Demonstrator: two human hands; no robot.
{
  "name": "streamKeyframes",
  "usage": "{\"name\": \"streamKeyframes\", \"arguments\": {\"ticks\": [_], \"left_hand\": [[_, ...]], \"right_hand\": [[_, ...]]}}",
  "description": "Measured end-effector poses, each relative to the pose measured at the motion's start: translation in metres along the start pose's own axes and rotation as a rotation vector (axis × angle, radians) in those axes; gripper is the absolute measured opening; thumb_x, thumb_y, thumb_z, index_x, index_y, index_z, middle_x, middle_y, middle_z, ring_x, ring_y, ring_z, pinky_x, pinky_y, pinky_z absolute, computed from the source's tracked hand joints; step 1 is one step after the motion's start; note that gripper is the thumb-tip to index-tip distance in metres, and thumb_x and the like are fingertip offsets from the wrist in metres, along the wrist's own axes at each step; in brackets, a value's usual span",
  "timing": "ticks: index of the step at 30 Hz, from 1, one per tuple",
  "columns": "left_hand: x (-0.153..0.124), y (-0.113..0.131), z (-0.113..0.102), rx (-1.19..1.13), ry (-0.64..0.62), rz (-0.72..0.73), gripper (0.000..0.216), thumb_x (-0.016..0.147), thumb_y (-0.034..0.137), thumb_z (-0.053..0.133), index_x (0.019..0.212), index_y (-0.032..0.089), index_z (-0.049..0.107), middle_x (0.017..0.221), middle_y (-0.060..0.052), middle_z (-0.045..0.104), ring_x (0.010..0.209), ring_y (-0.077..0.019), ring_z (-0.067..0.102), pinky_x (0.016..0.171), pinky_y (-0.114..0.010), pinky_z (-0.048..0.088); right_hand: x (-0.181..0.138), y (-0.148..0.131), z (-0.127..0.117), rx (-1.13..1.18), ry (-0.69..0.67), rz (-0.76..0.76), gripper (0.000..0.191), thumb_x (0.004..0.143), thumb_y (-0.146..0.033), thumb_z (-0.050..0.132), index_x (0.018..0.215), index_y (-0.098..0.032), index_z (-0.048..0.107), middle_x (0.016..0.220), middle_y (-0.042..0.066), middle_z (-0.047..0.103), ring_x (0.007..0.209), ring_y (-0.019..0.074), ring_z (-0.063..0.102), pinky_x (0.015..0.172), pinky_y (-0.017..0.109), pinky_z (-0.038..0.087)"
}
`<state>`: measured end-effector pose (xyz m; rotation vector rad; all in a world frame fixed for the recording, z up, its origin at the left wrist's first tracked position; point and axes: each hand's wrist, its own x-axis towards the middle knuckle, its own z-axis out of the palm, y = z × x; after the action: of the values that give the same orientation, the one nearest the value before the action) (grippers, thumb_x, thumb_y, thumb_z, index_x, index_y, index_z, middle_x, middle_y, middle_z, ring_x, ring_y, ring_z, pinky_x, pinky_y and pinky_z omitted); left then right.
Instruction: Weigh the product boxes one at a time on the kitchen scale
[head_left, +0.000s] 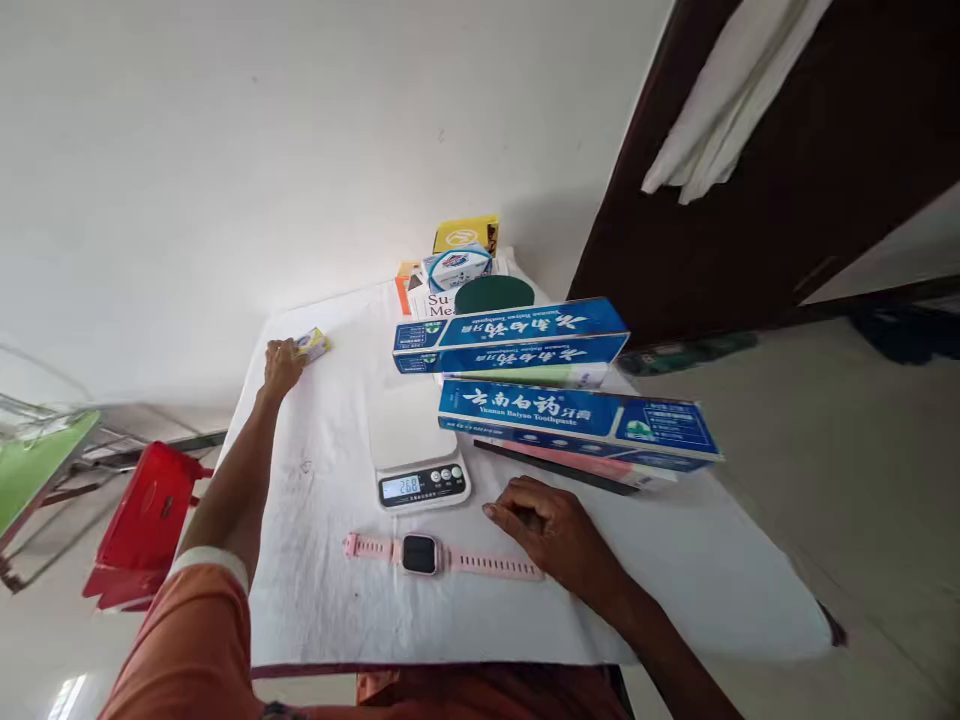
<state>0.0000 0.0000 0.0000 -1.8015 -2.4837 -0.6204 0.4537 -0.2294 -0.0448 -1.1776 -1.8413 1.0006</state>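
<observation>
Status: the left hand (pixel 283 366) grasps the small yellow-and-white box (pixel 315 345) near the far left corner of the table (pixel 315 600); the box is not yet released and is clear of the digital scale (pixel 412 455), whose display is lit. The right hand (pixel 555 532), loosely curled and apparently empty, is beside the smartwatch (pixel 420 554), which lies unworn toward the near edge, strap extended.

White wall (pixel 300 150) beside a dark brown door (pixel 810 190)
A white cloth (pixel 739 95) hangs against the door; at left, a red chair (pixel 154 515) stands near a green-topped table (pixel 49 460) with metal legs; at right, dark blue fabric-like material (pixel 911 325), indistinct, lies on the pale floor (pixel 810 500)
</observation>
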Motion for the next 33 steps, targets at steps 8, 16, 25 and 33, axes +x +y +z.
{"name": "streamKeyframes", "arguments": {"ticks": [8,16,25,33], "left_hand": [[0.012,0.035,-0.009,-0.028,0.096,-0.019,0.069,0.086,0.022,0.068,0.149,0.01,0.043,0.16,-0.031,0.027,0.147,-0.0468,0.037,0.117,-0.062,0.035],[-0.059,0.13,-0.054,-0.25,0.266,0.584,0.047,0.097,0.043,0.063,0.138,0.021,0.056,0.138,-0.017,0.058,0.131,-0.0312,0.056,0.11,-0.05,0.046],[-0.055,0.254,-0.073,-0.176,0.005,0.861,0.055,0.092,0.046,0.068,0.139,0.021,0.056,0.137,-0.014,0.06,0.125,-0.0309,0.06,0.107,-0.046,0.049],[-0.013,0.307,-0.061,0.143,-0.325,0.681,0.057,0.08,0.034,0.073,0.133,0.018,0.06,0.133,-0.014,0.059,0.125,-0.032,0.055,0.105,-0.044,0.046]], "right_hand": [[0.002,-0.002,-0.002,-0.027,0.016,-0.047,0.038,0.1,-0.037,0.057,0.065,-0.022,0.052,0.065,-0.001,0.055,0.064,0.0143,0.052,0.061,0.028,0.038],[0.0,-0.002,0.0,-0.02,0.018,-0.094,0.034,0.099,-0.032,0.059,0.067,-0.021,0.055,0.067,0.0,0.06,0.068,0.0155,0.055,0.065,0.029,0.041],[-0.001,-0.002,0.001,-0.059,0.022,-0.12,0.036,0.098,-0.037,0.057,0.066,-0.022,0.054,0.067,0.0,0.06,0.066,0.015,0.053,0.064,0.028,0.039],[-0.003,-0.002,0.001,-0.013,0.022,-0.098,0.035,0.098,-0.035,0.058,0.066,-0.021,0.053,0.067,-0.001,0.058,0.067,0.0138,0.053,0.063,0.028,0.037]]}}
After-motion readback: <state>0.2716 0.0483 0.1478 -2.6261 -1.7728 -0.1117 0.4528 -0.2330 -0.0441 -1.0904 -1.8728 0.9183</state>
